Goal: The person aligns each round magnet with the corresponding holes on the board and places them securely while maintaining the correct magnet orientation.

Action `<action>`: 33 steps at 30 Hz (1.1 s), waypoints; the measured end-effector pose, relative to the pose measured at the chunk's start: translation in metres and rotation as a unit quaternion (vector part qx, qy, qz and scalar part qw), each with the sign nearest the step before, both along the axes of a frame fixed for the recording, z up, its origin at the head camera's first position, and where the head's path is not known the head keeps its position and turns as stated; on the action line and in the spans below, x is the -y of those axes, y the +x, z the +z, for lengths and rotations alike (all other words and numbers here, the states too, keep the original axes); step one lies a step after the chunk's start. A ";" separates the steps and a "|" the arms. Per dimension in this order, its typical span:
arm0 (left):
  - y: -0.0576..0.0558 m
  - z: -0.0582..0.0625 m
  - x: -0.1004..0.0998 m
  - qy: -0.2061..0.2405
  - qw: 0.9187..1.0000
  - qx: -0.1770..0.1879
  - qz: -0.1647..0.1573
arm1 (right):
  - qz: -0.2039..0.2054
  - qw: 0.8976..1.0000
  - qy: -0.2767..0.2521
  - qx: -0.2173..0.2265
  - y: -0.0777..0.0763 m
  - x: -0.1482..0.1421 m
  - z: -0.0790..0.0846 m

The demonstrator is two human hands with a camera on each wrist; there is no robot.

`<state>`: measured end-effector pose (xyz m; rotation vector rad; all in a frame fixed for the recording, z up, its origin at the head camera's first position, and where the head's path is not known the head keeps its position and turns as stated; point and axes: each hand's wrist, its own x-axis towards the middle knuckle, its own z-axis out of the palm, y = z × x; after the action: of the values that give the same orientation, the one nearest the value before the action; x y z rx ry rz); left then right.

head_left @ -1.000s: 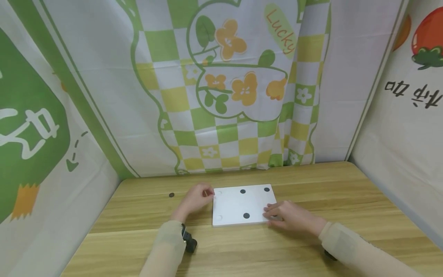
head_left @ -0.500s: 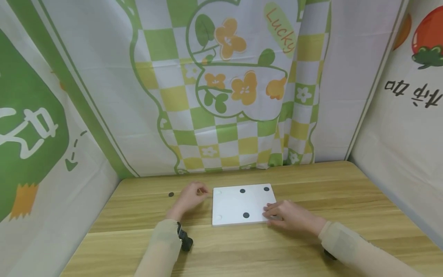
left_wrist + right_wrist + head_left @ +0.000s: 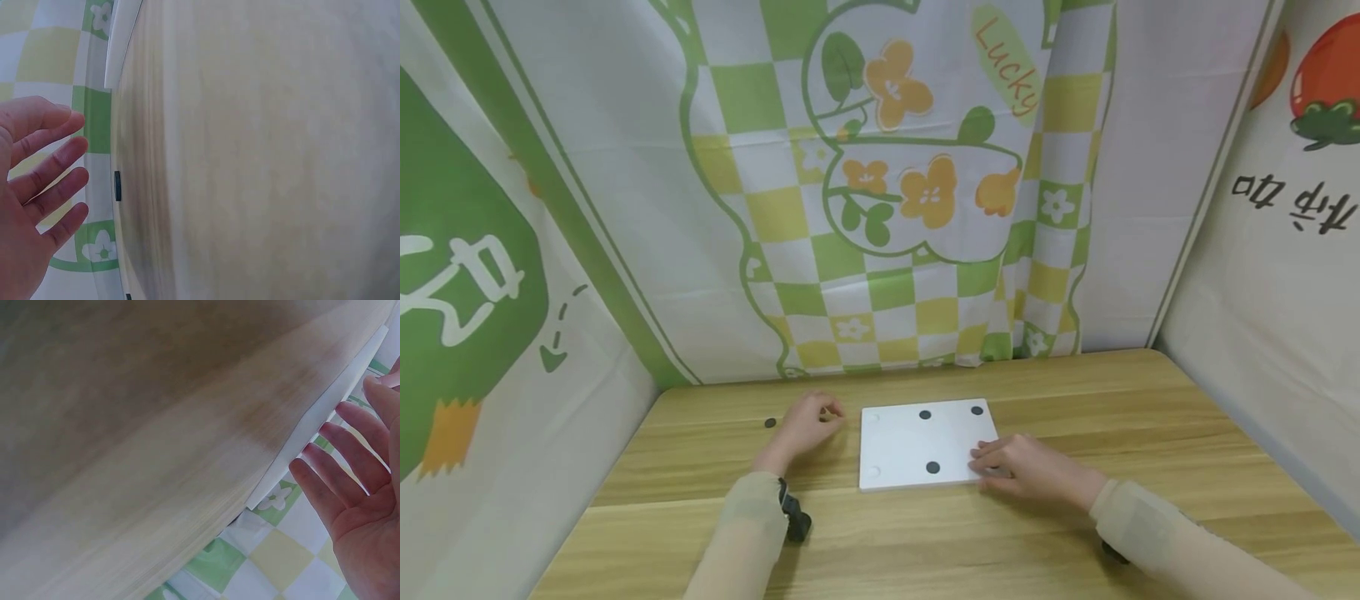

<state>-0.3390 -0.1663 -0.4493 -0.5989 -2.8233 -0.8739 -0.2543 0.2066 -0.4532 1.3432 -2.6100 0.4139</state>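
Observation:
A white rectangular board (image 3: 895,446) lies flat on the wooden table. Three round black discs show on it: a rear middle disc (image 3: 925,415), a rear right disc (image 3: 977,410) and a front middle disc (image 3: 933,467). Two shallow round recesses mark its left side. Just left of the board hovers my left hand (image 3: 808,422), fingers loosely bent, nothing visible in them. My right hand (image 3: 1026,467) rests its fingertips on the board's front right corner, hiding it. In the left wrist view, a black disc (image 3: 117,185) lies on the table beyond the fingers.
A loose black disc (image 3: 771,423) lies on the table (image 3: 925,542) left of my left hand. Behind the table's rear edge hangs a green and yellow checked cloth (image 3: 895,317). Printed cloth walls stand on both sides.
My left hand has drawn back leftward from the board's rear left corner, its fingers loosening. The right hand and the board have stayed in place.

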 end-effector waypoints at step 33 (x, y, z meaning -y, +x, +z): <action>-0.006 -0.006 0.021 -0.009 1.000 0.024 -0.007 | -0.011 1.000 0.004 0.013 0.001 0.000 0.001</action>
<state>-0.3450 -0.1870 -0.4548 -0.6101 -2.8765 -0.8782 -0.2532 0.2068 -0.4519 1.3186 -2.6480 0.4220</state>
